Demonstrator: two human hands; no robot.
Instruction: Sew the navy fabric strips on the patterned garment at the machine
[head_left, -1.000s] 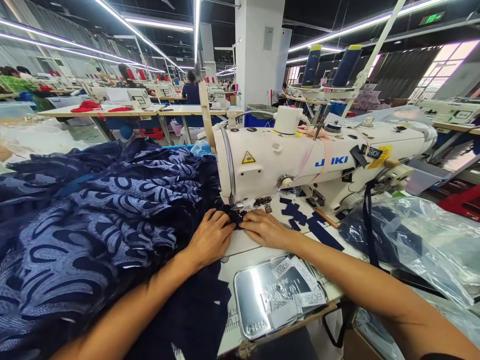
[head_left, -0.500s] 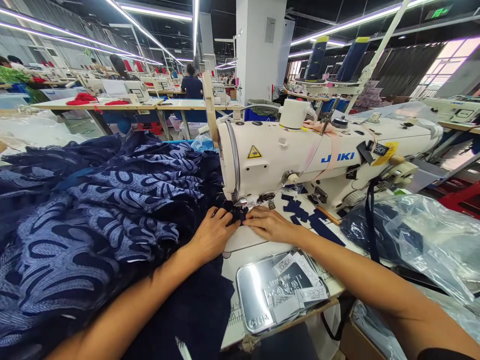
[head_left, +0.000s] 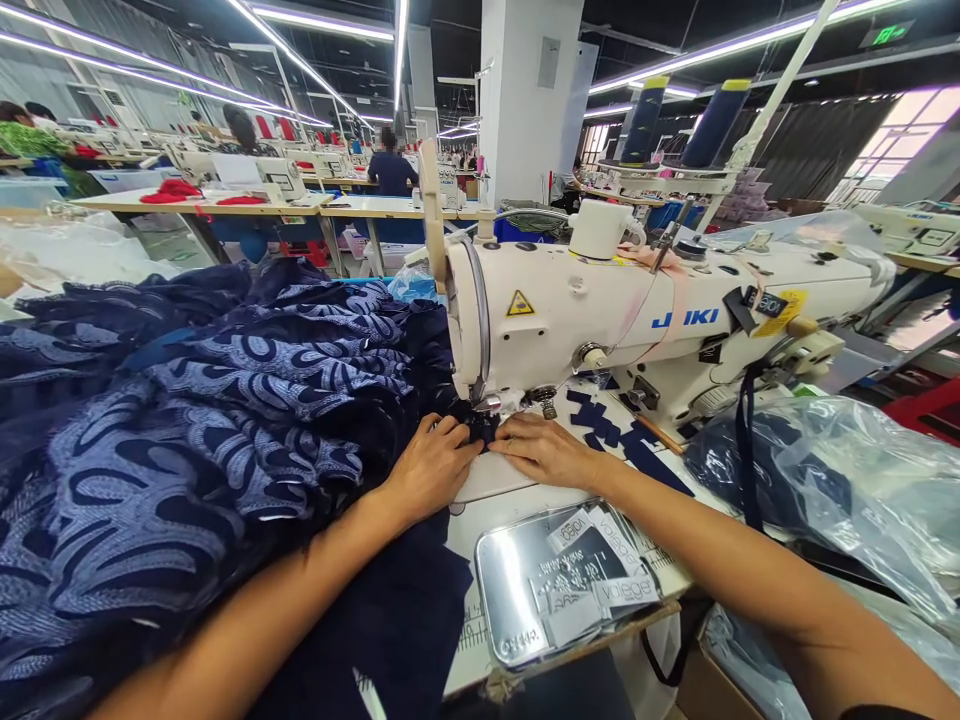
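Note:
A white sewing machine stands in front of me, its needle area low at the left end. Dark navy fabric lies under that end. My left hand presses on the fabric's left side, fingers bent and closed on it. From the right, my right hand pinches the same fabric's edge, its fingertips close to the left ones. A large heap of navy lace fabric with light blue embroidery spreads to the left and joins the piece at the needle. The needle itself is hidden.
A metal tray with printed labels sits at the table's front. Cut navy pieces lie behind my right hand. A clear plastic bag is at the right. Thread cones stand above; a person sits farther back.
The whole view has shifted slightly, with the scene sitting a little farther right. Both hands stay on the fabric at the needle, with no clear change of grip.

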